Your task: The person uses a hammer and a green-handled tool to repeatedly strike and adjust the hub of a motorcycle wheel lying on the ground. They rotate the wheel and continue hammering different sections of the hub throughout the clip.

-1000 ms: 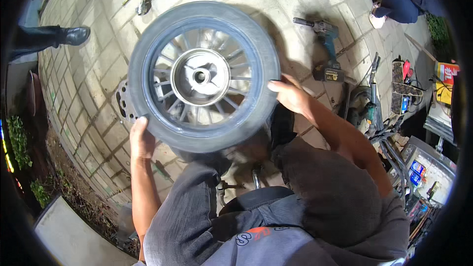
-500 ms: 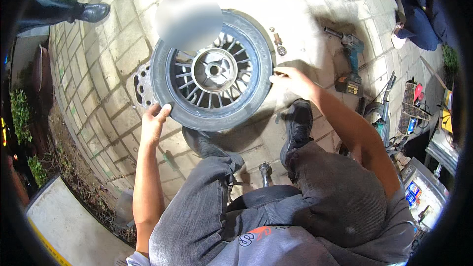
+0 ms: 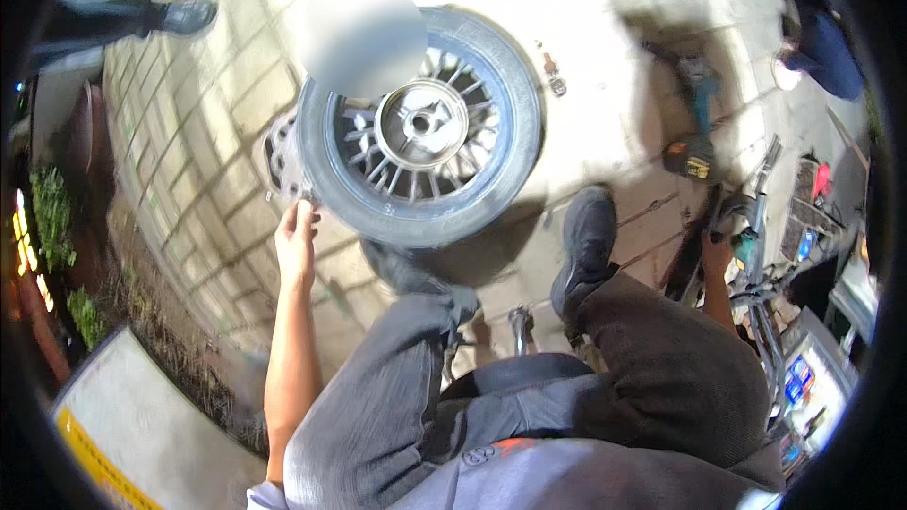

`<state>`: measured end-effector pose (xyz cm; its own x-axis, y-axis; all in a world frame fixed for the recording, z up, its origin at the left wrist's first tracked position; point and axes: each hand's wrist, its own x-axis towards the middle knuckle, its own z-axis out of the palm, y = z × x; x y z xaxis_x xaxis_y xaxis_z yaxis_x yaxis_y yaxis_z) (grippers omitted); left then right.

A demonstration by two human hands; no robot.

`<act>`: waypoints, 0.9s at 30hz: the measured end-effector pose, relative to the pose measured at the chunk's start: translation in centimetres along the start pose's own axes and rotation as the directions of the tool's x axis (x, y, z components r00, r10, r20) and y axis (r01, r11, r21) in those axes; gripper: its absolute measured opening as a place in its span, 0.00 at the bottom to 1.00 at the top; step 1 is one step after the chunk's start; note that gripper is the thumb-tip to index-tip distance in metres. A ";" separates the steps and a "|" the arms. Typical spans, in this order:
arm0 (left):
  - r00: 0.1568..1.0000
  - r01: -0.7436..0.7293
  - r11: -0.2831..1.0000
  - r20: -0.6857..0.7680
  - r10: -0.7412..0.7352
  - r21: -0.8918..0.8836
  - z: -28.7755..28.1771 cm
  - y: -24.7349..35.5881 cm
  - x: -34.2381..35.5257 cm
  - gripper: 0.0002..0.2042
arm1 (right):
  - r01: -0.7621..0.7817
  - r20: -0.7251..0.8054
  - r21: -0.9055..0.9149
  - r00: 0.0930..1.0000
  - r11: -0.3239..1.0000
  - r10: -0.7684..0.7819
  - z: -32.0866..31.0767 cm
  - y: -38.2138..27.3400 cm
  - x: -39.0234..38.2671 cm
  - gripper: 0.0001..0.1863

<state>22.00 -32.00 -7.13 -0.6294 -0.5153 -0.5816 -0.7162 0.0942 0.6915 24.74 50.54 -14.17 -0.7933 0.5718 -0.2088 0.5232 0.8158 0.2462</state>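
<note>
A tyre (image 3: 510, 161) on a spoked rim with a silver hub (image 3: 420, 123) lies on the pavement; a grey blur covers its upper left. A perforated metal plate (image 3: 283, 156) shows beside its left edge. My left hand (image 3: 299, 231) is at the tyre's lower-left edge, fingers loosely bent and apart; whether it touches is unclear. My right hand (image 3: 718, 250) is off the tyre, low among dark tools and tubular parts (image 3: 756, 241) at the right; its fingers are blurred and partly hidden.
A blue cordless impact wrench (image 3: 697, 118) and small metal fittings (image 3: 553, 76) lie beside the wheel. Others' legs show upper left (image 3: 113, 24) and upper right (image 3: 817, 47). My shoe (image 3: 586, 246) is below the wheel. A white board (image 3: 142, 416) sits lower left; a plastic bin (image 3: 812, 378) at right.
The wheel, earlier held by both hands, now rests farther forward. My right hand has left its edge and moved right and down to the tools; my left hand has slipped slightly off it.
</note>
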 end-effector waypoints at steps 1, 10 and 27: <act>0.990 0.064 0.998 -0.131 -0.060 0.022 -1.3 -1.3 -0.8 0.26 | -0.074 0.188 0.103 0.981 0.992 0.054 1.2 0.0 -0.8 0.32; 0.945 0.317 0.811 -0.232 -0.229 0.492 -5.6 -16.7 -6.2 0.29 | 0.305 0.391 -0.189 0.895 0.934 -0.213 4.6 6.4 3.2 0.23; 0.776 -0.577 0.816 -0.335 0.534 -0.038 -4.1 12.4 -8.7 0.14 | 0.059 -0.147 0.794 0.984 0.605 0.097 -17.0 -12.4 -2.9 0.11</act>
<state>19.87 -29.88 8.26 -0.7698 -0.6353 0.0611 -0.2098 0.3423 0.9159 15.29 37.29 -0.56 -0.7759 0.6295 -0.0422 0.5169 0.5959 -0.6146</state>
